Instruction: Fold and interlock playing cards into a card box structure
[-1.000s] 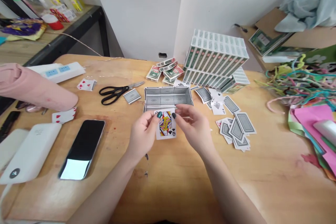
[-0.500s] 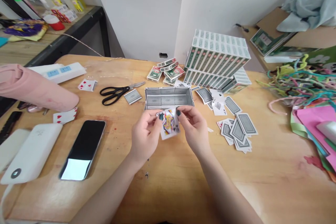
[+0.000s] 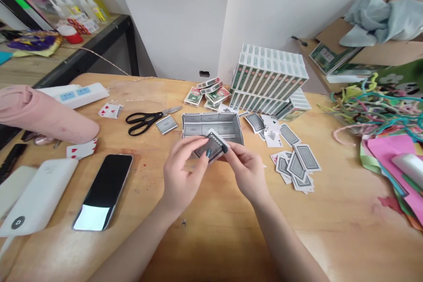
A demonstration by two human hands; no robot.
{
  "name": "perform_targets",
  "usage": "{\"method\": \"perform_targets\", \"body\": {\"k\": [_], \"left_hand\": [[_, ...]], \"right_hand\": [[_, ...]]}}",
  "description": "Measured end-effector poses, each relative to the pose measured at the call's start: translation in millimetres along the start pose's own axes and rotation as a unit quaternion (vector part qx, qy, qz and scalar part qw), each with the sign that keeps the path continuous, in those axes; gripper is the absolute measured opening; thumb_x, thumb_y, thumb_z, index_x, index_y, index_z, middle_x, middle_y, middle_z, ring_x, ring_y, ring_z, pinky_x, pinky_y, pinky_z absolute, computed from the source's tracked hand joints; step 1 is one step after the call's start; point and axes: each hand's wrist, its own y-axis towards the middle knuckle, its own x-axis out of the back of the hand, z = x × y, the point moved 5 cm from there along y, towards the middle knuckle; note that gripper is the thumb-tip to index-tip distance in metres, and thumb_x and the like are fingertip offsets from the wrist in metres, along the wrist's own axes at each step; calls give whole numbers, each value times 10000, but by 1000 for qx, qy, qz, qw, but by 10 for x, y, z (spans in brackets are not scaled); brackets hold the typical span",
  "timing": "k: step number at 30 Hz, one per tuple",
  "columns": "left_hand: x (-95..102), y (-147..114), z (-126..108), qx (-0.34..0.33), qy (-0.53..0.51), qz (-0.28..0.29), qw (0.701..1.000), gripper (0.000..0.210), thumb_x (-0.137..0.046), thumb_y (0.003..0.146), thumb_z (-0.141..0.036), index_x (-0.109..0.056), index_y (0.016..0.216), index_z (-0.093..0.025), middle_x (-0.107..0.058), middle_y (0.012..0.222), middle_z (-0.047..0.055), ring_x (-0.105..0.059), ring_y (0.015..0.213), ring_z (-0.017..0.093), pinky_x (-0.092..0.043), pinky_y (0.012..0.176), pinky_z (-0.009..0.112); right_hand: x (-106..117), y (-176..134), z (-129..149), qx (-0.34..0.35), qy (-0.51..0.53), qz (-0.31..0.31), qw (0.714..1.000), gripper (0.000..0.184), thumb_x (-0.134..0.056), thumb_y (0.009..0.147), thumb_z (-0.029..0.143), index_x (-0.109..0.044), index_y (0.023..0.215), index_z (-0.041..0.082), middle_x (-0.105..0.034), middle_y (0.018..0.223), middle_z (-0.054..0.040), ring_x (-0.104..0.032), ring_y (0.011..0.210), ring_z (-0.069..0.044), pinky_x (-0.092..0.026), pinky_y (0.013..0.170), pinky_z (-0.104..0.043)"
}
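Between my two hands is a playing card (image 3: 214,144), its dark patterned back facing me and its corner tilted upward. My left hand (image 3: 183,169) pinches it at the left between thumb and fingers. From the right, my right hand (image 3: 247,168) grips its other edge with thumb and fingertips. Just behind my hands stands an open box made of playing cards (image 3: 211,124), its near side partly hidden by them. A folded card (image 3: 166,124) lies left of the box, by black-handled scissors (image 3: 145,121). Loose cards (image 3: 299,165) are scattered to the right.
Boxed card decks (image 3: 269,72) are stacked high at the back right, with several loose decks (image 3: 211,92) beside them. A phone (image 3: 104,191), a white power bank (image 3: 39,196) and a pink roll (image 3: 49,114) lie left. Yarn (image 3: 373,105) and coloured paper (image 3: 393,158) lie right.
The card has been turned over: its face-card picture was toward me before, and now its patterned back shows. Both hands still hold it. The whole view has shifted slightly.
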Motion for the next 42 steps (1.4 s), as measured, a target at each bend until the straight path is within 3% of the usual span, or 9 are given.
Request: {"method": "perform_targets", "body": {"k": [3, 7, 12, 17, 22, 26, 30, 42], "left_hand": [[47, 82, 110, 85, -65, 3, 994, 326, -631, 819, -195, -633, 1143, -230, -620, 1060, 62, -619, 962, 164, -544, 845, 309], [23, 143, 195, 172, -162, 47, 971, 258, -665, 785, -206, -688, 1042, -213, -625, 1065, 54, -647, 826, 117, -562, 724, 221], [-17, 143, 218, 211, -185, 91, 956, 281, -678, 765, -197, -712, 1044, -217, -728, 927, 31, -682, 789, 129, -568, 689, 203], [20, 197, 183, 187, -93, 64, 976, 227, -674, 775, -204, -741, 990, -232, -749, 976, 16, -701, 855, 154, -576, 785, 249], [53, 343, 34, 78, 15, 46, 996, 203, -670, 779, -166, -747, 960, -219, -756, 919, 8, -704, 768, 151, -582, 732, 269], [52, 432, -83, 4, 56, 11, 998, 191, -655, 790, -142, -746, 943, -212, -755, 925, 6, -703, 797, 151, -579, 745, 278], [31, 476, -107, -8, 58, -6, 998, 171, -663, 778, -125, -744, 899, -215, -756, 899, -3, -702, 775, 144, -583, 730, 279], [24, 431, -201, -86, 109, -37, 990, 177, -611, 803, -88, -721, 820, -226, -746, 819, -16, -693, 759, 134, -565, 717, 254]], "right_hand": [[24, 17, 9, -1, -8, 4, 1000, 228, -596, 861, 336, -719, 1004, 208, -738, 876, -28, -687, 762, -177, -577, 752, -333], [54, 19, 31, 10, -49, 4, 999, 210, -582, 866, 334, -704, 970, 198, -716, 864, -32, -665, 734, -156, -574, 705, -302], [114, 24, 18, 48, -54, -28, 997, 226, -607, 839, 285, -598, 1058, 232, -629, 726, 21, -624, 666, -128, -554, 663, -284], [128, 109, 44, 46, -162, -38, 985, 123, -647, 780, 238, -675, 896, 207, -628, 706, 4, -606, 639, -124, -514, 601, -254], [128, 213, 246, 90, -222, -100, 966, 158, -657, 758, 200, -743, 889, 216, -737, 826, -27, -673, 724, -159, -546, 669, -277], [78, 219, 456, 181, -306, -140, 924, 146, -647, 774, 177, -757, 857, 225, -753, 815, -16, -687, 726, -158, -551, 666, -267], [54, 194, 564, 242, -365, -160, 885, 148, -636, 784, 146, -756, 810, 230, -753, 784, 0, -686, 710, -144, -548, 679, -257], [50, 225, 485, 221, -372, -133, 892, 203, -565, 794, 121, -726, 755, 239, -731, 745, 10, -653, 658, -140, -518, 632, -256]]}}
